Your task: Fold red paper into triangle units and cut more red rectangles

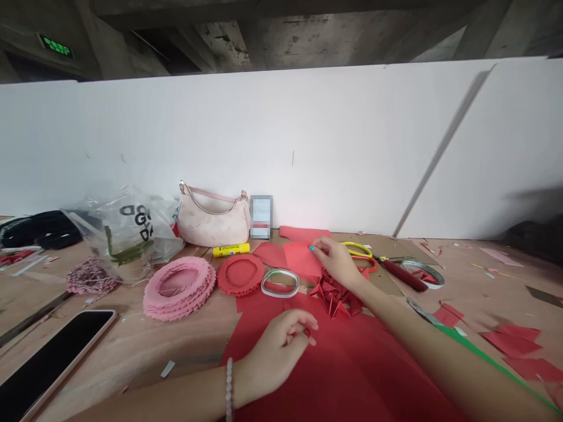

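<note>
**Both hands over red paper on a cluttered worktable**

Right hand: stretched forward, fingers spread and flat. The tips rest on a small red sheet lying near the back of the table. Nothing is clamped.

Left hand: nearer the camera, hovering over a large red sheet. The fingers are curled in together. Red shows at the fingertips, possibly a pinched scrap or only the sheet below; too small to say. There is a bead bracelet on the wrist.

Between the hands, just under the right wrist, lies a heap of folded red paper points, resting on the far edge of the large sheet.

To the left of the heap are a tape ring, then a red pleated ring, then a stack of pink pleated rings. Behind these are a yellow glue stick, a pale pink handbag against the white wall, and a clear plastic bag.

A phone lies screen up at the near left.

To the right of the right hand, scissors with yellow and red handles are partly hidden behind it. Further right is a tape roll, and red offcuts are scattered beyond.
</note>
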